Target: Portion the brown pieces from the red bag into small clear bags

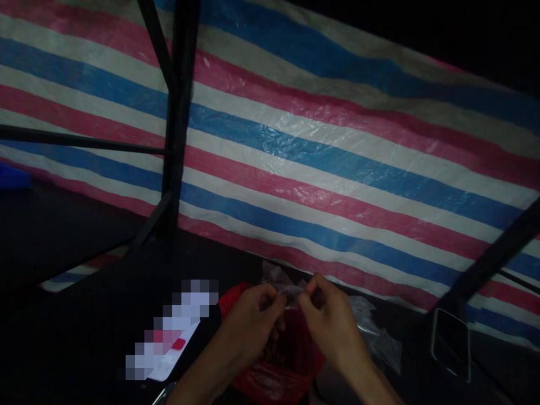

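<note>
Both of my hands pinch a small clear plastic bag (291,292) between thumb and fingers. My left hand (264,312) has its left edge and my right hand (324,312) its right edge, the two a short way apart. Just below them is a red plastic bag (274,382) with its mouth spread wide. Dark, thin pieces lie inside it, too dim to name. More clear plastic bags (377,332) lie to the right of my right hand, and some clear plastic shows behind my hands.
A lit phone screen (172,337), partly blurred out, lies left of the red bag. A dark phone (451,344) is at the right. Dark metal posts (172,146) stand before a striped plastic sheet (337,169). Something blue (12,177) sits at the far left.
</note>
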A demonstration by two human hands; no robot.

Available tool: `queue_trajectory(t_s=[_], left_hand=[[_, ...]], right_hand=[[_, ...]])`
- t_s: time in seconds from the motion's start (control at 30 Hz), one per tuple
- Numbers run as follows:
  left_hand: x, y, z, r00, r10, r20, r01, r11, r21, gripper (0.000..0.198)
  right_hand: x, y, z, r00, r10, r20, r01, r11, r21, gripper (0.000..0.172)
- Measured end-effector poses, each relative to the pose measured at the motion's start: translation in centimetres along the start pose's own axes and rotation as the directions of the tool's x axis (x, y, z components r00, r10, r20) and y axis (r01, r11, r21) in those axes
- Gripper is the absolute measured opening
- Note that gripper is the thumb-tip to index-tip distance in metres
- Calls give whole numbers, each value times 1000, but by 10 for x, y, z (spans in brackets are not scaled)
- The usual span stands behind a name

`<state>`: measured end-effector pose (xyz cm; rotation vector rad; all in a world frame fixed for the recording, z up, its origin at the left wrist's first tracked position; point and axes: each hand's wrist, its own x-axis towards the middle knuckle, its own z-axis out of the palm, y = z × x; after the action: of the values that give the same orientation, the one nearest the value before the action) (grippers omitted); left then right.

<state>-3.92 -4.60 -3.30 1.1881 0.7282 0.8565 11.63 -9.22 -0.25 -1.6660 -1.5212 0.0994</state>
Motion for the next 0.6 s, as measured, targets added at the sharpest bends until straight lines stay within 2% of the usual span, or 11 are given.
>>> queue_trajectory(t_s=[0.07,0.13,0.2,0.23,0.3,0.43,0.5,0.6], left_hand=[[0,-3,1,998,-48,32,50,997,-61,53],[0,-3,1,985,-103,136,126,975,-180,61],[3,-3,2,964,-103,246,187,919,-346,64],[5,-4,3,961,-82,263,191,888,-419,60],[11,-7,4,978,-39,205,139,855,-500,48],[22,-19,2,999,13,30,0,911,-412,42],[24,-22,-1,998,53,-27,-59,946,-317,45],[22,-19,-5,989,139,-44,-145,972,-183,46]], right_hand=[[-1,2,-3,999,-41,-2,41,999,-10,19],[-4,2,-8,994,-112,9,112,994,-2,19],[-9,3,-12,977,-207,54,207,978,1,19],[-11,3,-14,963,-253,87,254,967,-1,17],[-16,5,-16,936,-311,166,318,948,-20,16],[-21,11,-21,902,-301,309,346,933,-101,21],[-22,15,-25,906,-286,311,343,928,-143,26],[-19,18,-32,928,-288,236,331,929,-165,30]])
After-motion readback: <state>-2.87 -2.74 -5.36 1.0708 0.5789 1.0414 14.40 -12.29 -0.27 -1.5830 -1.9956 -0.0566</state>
